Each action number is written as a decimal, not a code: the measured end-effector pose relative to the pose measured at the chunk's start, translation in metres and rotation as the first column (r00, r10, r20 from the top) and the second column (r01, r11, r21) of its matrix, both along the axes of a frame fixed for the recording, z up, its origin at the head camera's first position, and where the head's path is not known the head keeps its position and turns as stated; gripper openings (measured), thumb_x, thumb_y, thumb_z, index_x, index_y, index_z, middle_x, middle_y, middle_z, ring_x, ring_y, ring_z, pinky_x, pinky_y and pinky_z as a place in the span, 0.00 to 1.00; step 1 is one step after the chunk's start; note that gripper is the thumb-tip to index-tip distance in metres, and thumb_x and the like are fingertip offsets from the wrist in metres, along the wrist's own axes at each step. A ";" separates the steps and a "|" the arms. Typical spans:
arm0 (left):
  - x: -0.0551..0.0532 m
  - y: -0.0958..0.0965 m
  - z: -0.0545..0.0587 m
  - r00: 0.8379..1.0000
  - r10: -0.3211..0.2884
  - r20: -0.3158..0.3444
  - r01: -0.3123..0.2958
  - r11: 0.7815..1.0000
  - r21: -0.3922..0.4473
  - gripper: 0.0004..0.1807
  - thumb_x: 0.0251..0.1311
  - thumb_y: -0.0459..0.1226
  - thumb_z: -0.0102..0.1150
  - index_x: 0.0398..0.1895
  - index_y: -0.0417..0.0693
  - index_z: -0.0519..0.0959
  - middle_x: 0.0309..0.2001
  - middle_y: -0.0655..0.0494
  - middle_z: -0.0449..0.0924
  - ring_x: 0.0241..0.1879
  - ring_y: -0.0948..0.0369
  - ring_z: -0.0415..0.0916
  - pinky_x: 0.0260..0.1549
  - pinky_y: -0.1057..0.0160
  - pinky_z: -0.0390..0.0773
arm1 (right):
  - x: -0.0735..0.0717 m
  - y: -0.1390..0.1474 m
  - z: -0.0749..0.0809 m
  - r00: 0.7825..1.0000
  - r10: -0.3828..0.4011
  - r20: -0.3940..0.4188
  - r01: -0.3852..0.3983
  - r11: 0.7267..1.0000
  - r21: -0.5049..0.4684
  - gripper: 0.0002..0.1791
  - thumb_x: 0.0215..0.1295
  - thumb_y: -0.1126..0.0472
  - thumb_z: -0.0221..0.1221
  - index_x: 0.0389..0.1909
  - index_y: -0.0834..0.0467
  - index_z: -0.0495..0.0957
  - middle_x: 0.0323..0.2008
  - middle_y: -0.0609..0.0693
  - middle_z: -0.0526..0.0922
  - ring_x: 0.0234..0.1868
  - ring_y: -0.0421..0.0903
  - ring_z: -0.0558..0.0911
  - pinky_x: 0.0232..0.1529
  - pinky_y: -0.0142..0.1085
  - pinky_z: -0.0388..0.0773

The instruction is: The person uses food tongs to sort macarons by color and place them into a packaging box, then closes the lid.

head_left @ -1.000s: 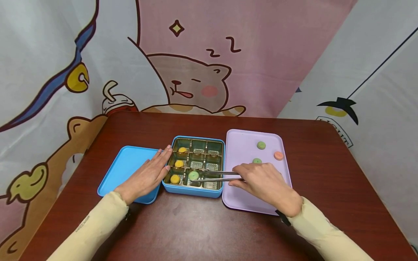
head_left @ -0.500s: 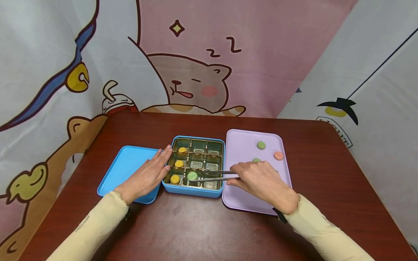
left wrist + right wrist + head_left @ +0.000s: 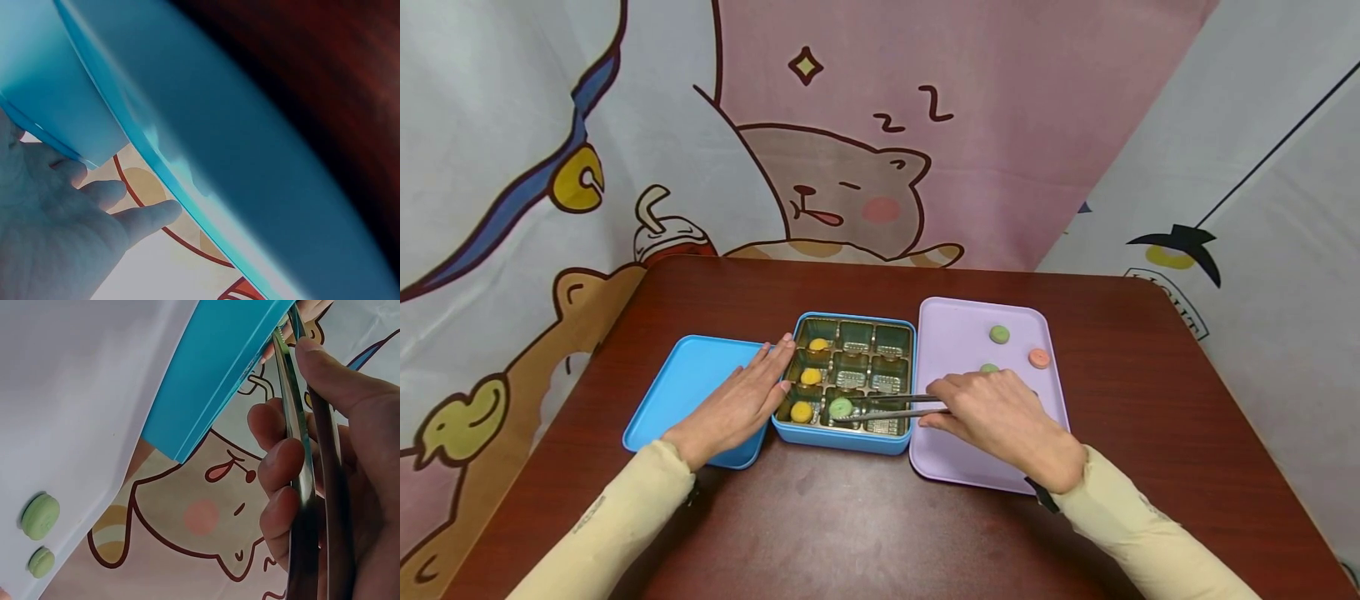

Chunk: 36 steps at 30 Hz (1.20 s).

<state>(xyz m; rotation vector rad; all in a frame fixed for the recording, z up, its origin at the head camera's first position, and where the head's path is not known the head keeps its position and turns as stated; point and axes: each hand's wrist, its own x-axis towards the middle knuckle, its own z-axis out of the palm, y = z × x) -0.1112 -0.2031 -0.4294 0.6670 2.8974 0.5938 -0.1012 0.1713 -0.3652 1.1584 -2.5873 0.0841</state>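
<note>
My right hand point(image 3: 1003, 417) grips metal tongs point(image 3: 898, 413), fingers and thumb wrapped round both arms in the right wrist view. The tong tips lie on either side of a green macaron point(image 3: 840, 408) in the middle compartment of the blue box's point(image 3: 842, 438) near row. Yellow macarons point(image 3: 801, 412) sit in the three left-column compartments. My left hand point(image 3: 737, 404), fingers straight, rests along the box's left side, above the blue lid point(image 3: 696, 375). In the left wrist view the fingertips point(image 3: 164, 212) are right at the box wall.
To the right of the box lies a lilac tray point(image 3: 951, 333) bearing green macarons point(image 3: 999, 334) and a pink macaron point(image 3: 1039, 358); my right hand covers part of it. A printed cloth point(image 3: 1000, 167) hangs behind the brown table point(image 3: 865, 525).
The green macaron and the tong tips have shifted slightly left within the middle compartment. My right hand has edged left with them. My left hand, the lid and the tray stay where they were.
</note>
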 end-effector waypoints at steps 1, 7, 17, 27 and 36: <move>0.000 0.000 0.000 1.000 0.000 0.000 0.000 1.000 0.000 0.35 0.85 0.50 0.34 0.85 0.47 0.43 0.85 0.53 0.36 0.81 0.42 0.41 0.69 0.28 0.55 | 0.000 0.000 0.000 1.000 0.002 0.001 -0.002 1.000 0.001 0.17 0.61 0.41 0.72 0.36 0.51 0.85 0.23 0.38 0.81 0.19 0.42 0.78 0.17 0.36 0.71; 0.000 0.000 0.000 1.000 -0.001 0.001 0.001 1.000 -0.003 0.35 0.84 0.50 0.34 0.85 0.47 0.42 0.85 0.53 0.36 0.81 0.42 0.40 0.69 0.28 0.55 | 0.000 -0.002 0.001 1.000 0.002 -0.005 -0.002 1.000 0.007 0.18 0.61 0.40 0.72 0.34 0.51 0.84 0.22 0.38 0.79 0.19 0.42 0.77 0.16 0.37 0.70; 0.000 0.001 0.000 1.000 -0.001 0.000 0.001 1.000 -0.002 0.35 0.84 0.51 0.34 0.85 0.48 0.42 0.85 0.53 0.36 0.81 0.42 0.41 0.69 0.28 0.55 | 0.002 0.007 -0.001 0.999 -0.035 0.003 0.035 0.999 -0.024 0.19 0.59 0.40 0.73 0.37 0.51 0.85 0.24 0.38 0.80 0.20 0.42 0.76 0.15 0.36 0.68; 0.000 -0.001 0.000 1.000 -0.002 0.009 0.002 1.000 0.007 0.36 0.84 0.51 0.34 0.85 0.48 0.42 0.85 0.54 0.35 0.82 0.43 0.39 0.69 0.28 0.54 | 0.003 0.041 0.004 0.990 -0.144 0.003 0.144 0.981 -0.131 0.22 0.58 0.39 0.72 0.39 0.53 0.82 0.23 0.38 0.79 0.21 0.35 0.73 0.16 0.34 0.65; -0.001 -0.001 -0.002 1.000 0.000 0.009 0.000 1.000 0.002 0.36 0.84 0.51 0.34 0.85 0.48 0.41 0.85 0.54 0.35 0.82 0.42 0.39 0.69 0.28 0.54 | 0.007 0.082 0.000 0.969 -0.245 -0.016 0.239 0.955 -0.175 0.26 0.63 0.34 0.67 0.38 0.54 0.83 0.23 0.42 0.80 0.15 0.34 0.65 0.13 0.31 0.61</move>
